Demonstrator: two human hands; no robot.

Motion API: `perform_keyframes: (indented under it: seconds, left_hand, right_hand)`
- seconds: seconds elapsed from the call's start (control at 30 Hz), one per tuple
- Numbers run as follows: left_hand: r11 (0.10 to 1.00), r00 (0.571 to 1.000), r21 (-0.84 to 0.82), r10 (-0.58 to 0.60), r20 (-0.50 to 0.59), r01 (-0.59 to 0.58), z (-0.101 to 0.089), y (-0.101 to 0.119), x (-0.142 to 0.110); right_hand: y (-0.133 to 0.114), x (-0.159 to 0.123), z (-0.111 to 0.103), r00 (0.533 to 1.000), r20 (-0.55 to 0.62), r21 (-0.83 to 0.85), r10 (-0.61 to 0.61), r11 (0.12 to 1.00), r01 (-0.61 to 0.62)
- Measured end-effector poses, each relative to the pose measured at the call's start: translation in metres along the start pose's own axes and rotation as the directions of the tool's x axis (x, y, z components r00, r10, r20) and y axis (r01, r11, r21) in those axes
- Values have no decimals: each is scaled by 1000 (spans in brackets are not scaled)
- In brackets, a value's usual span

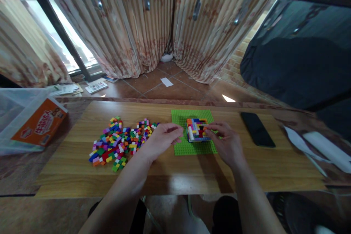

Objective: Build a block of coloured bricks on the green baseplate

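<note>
A green baseplate (179, 150) lies on the wooden table, bearing a low, multicoloured building-brick structure (195, 126) with walls around a partly open inside. At the right side of the structure, my right hand (226, 142) has thumb and fingers closed on a small orange brick (205, 128). That brick is partly covered by the fingertips, and I cannot tell whether it touches the structure. My left hand (166, 137) hovers over the plate's left edge, fingers stretched out and slightly bent, with nothing seen in it. Left of it spreads a pile of loose bricks (109, 146) in many colours.
A black phone (257, 129) lies on the table (175, 182) to the right. Past the right end are white paper-like items (326, 150). A clear plastic bin (22, 117) with an orange label stands at the left. Curtains (131, 36) hang behind the table.
</note>
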State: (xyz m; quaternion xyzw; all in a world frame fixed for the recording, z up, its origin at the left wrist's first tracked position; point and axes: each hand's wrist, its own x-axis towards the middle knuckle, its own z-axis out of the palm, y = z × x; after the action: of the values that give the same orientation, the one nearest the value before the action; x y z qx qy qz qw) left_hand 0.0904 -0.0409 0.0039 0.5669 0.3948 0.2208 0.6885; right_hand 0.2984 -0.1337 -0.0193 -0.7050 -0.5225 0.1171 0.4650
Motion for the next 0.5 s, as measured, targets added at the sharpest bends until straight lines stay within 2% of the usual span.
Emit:
perform_keyframes:
  seconds: [0.17, 0.5]
  left_hand:
    - [1000, 1000, 24, -2, 16, 2, 2, 0, 1]
    - [999, 1000, 47, 6, 21, -7, 4, 0, -1]
  right_hand:
    - [7, -1, 1, 998, 66, -50, 6, 999, -3]
    - [10, 2, 6, 996, 88, -30, 5, 1000, -3]
